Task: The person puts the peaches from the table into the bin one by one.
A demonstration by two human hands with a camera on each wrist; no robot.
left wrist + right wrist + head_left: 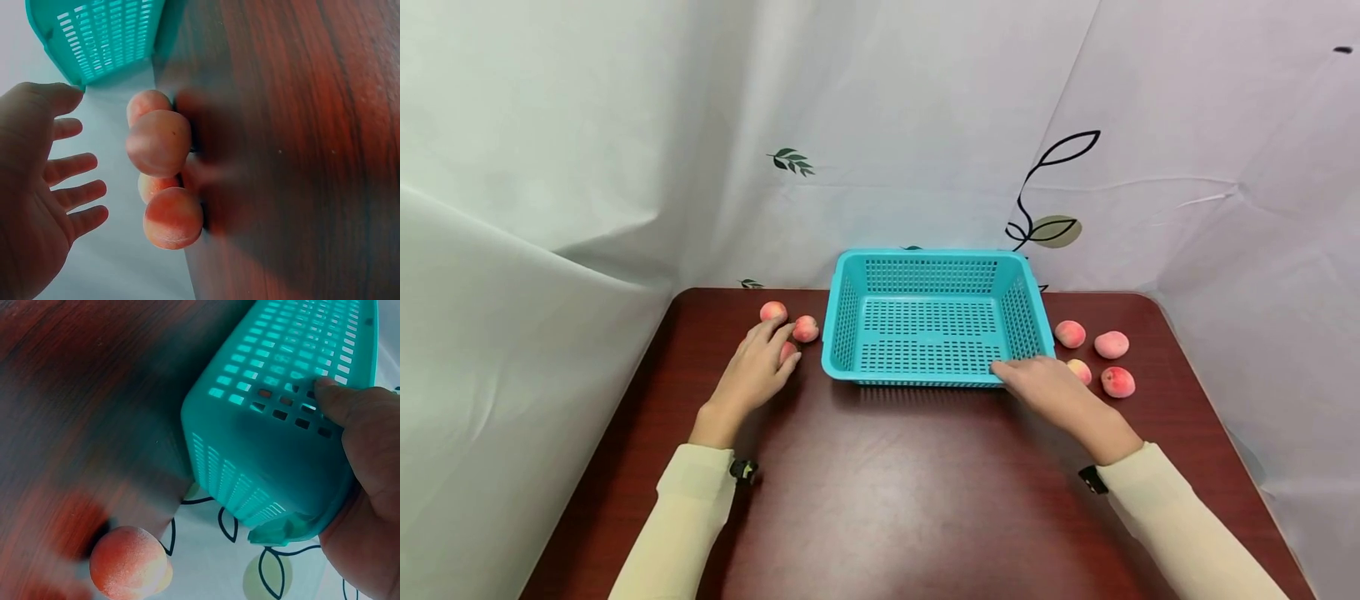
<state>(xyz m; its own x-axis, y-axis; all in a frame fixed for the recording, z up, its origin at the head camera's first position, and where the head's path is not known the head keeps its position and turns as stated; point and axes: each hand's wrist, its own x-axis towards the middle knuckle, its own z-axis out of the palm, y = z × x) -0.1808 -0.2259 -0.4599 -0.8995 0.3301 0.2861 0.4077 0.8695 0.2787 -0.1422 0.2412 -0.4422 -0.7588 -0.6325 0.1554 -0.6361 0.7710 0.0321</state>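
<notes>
From the head view, I have a dark red-brown table (887, 492) under me, a pale shine across its middle, with white cloth (917, 108) hanging round its far edge and sides. Leaf prints (1057, 232) mark the cloth. The turquoise basket (928, 377) stands near the far edge, its inside facing me. My left hand (752, 371) is over the left-side peaches (806, 328), three of them showing; my right hand (1045, 383) is at the basket's near right corner, with four right-side peaches (1117, 382) just beyond it.

My left wrist view gives what the head view hides: a fourth peach in the left cluster, and my fingers spread apart, pinching nothing. I cannot tell whether they touch any fruit. The table's streaked grain shows clearly here, and a basket corner shows above my thumb.

In my right wrist view, I see the basket's slotted outer walls. My thumb (337, 403) presses on one, gripping the basket at its corner; my other fingers are hidden, so I cannot tell how they lie. One peach sits near that corner, partly covering another.
</notes>
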